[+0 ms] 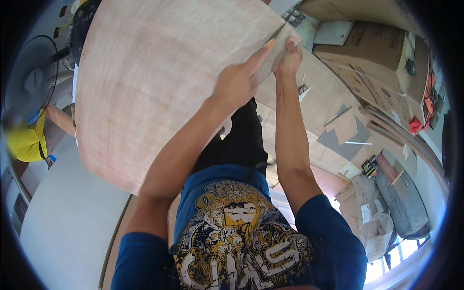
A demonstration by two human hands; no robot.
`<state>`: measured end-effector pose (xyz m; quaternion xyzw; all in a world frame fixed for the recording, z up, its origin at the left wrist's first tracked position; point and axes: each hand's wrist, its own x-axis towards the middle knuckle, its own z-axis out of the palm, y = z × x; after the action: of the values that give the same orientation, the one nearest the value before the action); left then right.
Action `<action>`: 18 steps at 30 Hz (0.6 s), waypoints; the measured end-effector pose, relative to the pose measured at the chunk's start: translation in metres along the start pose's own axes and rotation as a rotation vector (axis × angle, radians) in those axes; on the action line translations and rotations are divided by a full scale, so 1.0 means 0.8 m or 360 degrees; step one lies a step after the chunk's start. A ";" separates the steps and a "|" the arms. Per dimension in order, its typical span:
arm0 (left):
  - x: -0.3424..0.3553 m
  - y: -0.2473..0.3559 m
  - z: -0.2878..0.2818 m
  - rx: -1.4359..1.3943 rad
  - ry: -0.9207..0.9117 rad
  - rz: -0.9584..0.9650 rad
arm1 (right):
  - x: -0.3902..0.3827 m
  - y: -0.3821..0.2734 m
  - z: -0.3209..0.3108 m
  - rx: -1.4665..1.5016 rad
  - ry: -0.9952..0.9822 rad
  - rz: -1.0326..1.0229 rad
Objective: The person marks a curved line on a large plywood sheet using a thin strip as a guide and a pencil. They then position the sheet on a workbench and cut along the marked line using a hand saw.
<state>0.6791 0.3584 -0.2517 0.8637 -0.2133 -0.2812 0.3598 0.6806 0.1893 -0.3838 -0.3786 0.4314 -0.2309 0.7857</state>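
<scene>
A large, pale plywood sheet (159, 72) is tilted up in front of me, filling the upper left and middle. A dark slit runs in from its far right edge, setting off a narrow plywood strip (268, 67). My right hand (289, 59) is closed on that strip, its thumb on the upper face near the corner. On the sheet's near edge is my left hand (237, 84), one digit stretched along the slit and the other fingers partly hidden. An orange patch shows at that digit's tip; I cannot make out what it is.
Cardboard boxes (367, 55) are stacked at the right. Offcuts (343, 128) lie on a wooden surface below the sheet. A fan (31, 75) stands at far left, near a person in yellow (31, 142). A white panel (67, 227) fills the lower left; a grey bag (403, 203) lies lower right.
</scene>
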 end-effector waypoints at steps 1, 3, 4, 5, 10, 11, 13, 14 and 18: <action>0.032 -0.007 0.015 0.0066 0.0070 0.0072 | 0.009 -0.003 0.010 -0.0040 -0.0032 -0.0026; 0.033 0.015 0.000 0.0068 0.0049 0.0073 | 0.024 -0.012 0.010 0.0037 -0.0114 -0.0032; 0.018 0.025 -0.005 0.0070 0.0038 0.0051 | 0.026 -0.014 0.008 0.0070 -0.0159 -0.0013; -0.019 0.025 -0.012 0.0021 0.0042 0.0068 | 0.032 -0.017 0.007 0.0075 -0.0175 -0.0020; -0.204 0.041 -0.112 -0.0096 -0.0190 -0.0244 | 0.043 -0.001 0.001 -0.0094 -0.0034 -0.0202; -0.201 0.037 -0.110 -0.0081 -0.0142 -0.0159 | 0.042 -0.002 0.001 -0.0053 -0.0053 -0.0147; -0.180 0.024 -0.094 -0.0051 -0.0040 0.0000 | 0.039 -0.004 0.000 0.0024 -0.0100 -0.0026; -0.144 0.013 -0.078 -0.0039 -0.0056 -0.0005 | 0.043 -0.005 0.003 0.0049 -0.0137 -0.0061; 0.008 -0.010 -0.024 -0.0081 -0.0132 -0.0033 | 0.057 0.000 0.000 0.0010 -0.0155 -0.0074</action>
<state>0.6971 0.3697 -0.2488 0.8440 -0.2120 -0.3258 0.3696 0.7041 0.1581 -0.4067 -0.3967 0.3829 -0.2316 0.8015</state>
